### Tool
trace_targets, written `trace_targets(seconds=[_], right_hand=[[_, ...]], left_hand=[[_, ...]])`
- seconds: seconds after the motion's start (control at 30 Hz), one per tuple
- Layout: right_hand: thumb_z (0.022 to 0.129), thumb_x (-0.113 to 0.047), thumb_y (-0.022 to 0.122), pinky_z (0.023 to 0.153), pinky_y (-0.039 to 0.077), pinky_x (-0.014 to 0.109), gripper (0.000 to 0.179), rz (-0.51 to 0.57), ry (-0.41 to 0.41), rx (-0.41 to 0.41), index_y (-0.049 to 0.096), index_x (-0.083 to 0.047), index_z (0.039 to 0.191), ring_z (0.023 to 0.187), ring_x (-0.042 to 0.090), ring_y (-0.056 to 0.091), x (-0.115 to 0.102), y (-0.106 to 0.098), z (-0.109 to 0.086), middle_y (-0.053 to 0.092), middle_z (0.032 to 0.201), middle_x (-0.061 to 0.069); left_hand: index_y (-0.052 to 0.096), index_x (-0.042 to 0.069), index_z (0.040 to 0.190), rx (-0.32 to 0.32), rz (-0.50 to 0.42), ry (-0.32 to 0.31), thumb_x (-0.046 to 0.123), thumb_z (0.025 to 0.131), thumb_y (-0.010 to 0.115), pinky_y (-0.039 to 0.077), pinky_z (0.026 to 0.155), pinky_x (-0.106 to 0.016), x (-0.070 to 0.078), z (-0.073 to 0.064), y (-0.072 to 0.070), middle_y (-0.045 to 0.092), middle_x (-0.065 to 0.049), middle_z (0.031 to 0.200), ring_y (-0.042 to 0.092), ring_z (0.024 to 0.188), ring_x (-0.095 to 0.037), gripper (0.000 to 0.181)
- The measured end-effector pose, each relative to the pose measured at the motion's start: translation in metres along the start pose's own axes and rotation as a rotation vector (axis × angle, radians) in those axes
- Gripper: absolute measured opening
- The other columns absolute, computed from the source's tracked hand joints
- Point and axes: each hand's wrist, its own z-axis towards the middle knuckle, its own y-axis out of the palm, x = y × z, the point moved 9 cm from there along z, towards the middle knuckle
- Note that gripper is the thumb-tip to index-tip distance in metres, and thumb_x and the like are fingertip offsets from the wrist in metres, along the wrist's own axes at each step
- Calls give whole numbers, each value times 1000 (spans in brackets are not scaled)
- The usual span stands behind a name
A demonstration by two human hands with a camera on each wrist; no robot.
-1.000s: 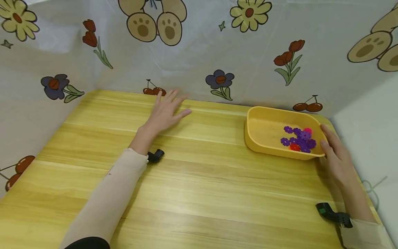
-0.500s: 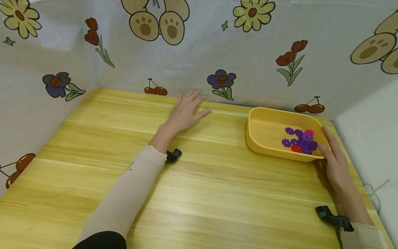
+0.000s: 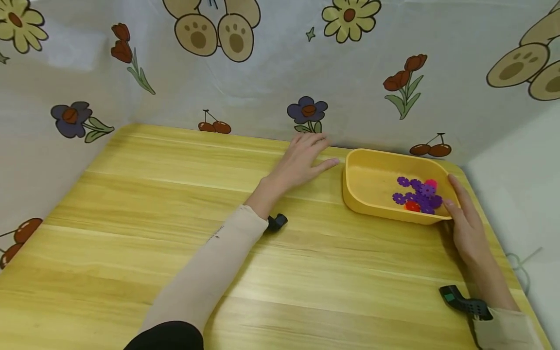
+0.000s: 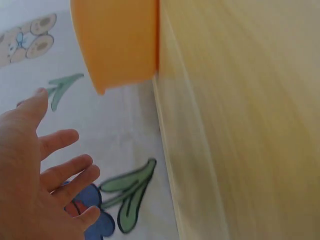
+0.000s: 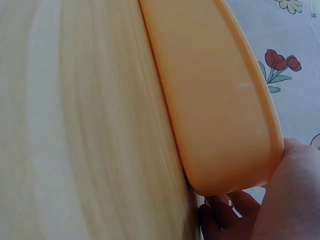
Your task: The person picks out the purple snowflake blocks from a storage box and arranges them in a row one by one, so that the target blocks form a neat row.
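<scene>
A yellow plastic bin (image 3: 372,182) stands at the back right of the table. Purple flower-shaped pieces (image 3: 423,194), with a red one (image 3: 412,206) and a pink one (image 3: 431,183), lie in its right half. My right hand (image 3: 470,233) grips the bin's right end, thumb at the rim; in the right wrist view its fingers (image 5: 225,215) sit against the outer end wall. My left hand (image 3: 302,160), empty with fingers spread, is just left of the bin near the back edge. The left wrist view shows a gap between that hand (image 4: 45,170) and the bin's end (image 4: 120,45).
The wooden table (image 3: 306,282) meets a white cloth (image 3: 262,87) with printed flowers and bear feet along its back edge. A white surface (image 3: 525,194) with a pale cord (image 3: 520,265) lies beyond the right edge. Each wrist carries a black camera (image 3: 277,222).
My left hand has moved steadily right along the back of the table, toward the bin, fingers still spread. The right hand and bin have stayed in place.
</scene>
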Motion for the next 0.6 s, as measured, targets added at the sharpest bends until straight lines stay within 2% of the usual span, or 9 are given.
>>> trace_targets(seconds=[0.17, 0.33, 0.43, 0.6], right_hand=[[114, -30, 31, 130, -8, 46, 57, 3, 19, 5, 17, -34, 169, 164, 16, 3, 1, -1, 0, 13, 176, -13], [114, -29, 33, 131, -6, 43, 57, 5, 8, 14, 18, -34, 169, 164, 14, 5, 1, -1, 2, 14, 176, -12], [114, -28, 33, 131, -5, 42, 57, 4, 1, 13, 19, -34, 169, 164, 15, 5, 0, 0, 2, 15, 176, -12], [114, -30, 32, 131, -6, 46, 57, -3, 16, 13, 18, -36, 169, 164, 21, 5, 2, -2, 1, 14, 176, -14]], left_hand=[[57, 21, 150, -20, -2, 41, 54, 107, 55, 18, 131, -41, 34, 15, 11, 54, 0, 156, 41, 150, -20, 55], [61, 19, 147, -48, 24, 95, 48, 107, 59, 17, 131, -37, 69, 32, 24, 59, 2, 150, 45, 145, -18, 49], [63, 19, 145, -88, 32, 111, 45, 107, 60, 19, 130, -34, 89, 40, 35, 61, 3, 148, 46, 144, -17, 46], [58, 23, 150, -209, 8, 135, 46, 106, 61, 25, 125, -25, 119, 52, 58, 56, 6, 155, 44, 146, -13, 50]])
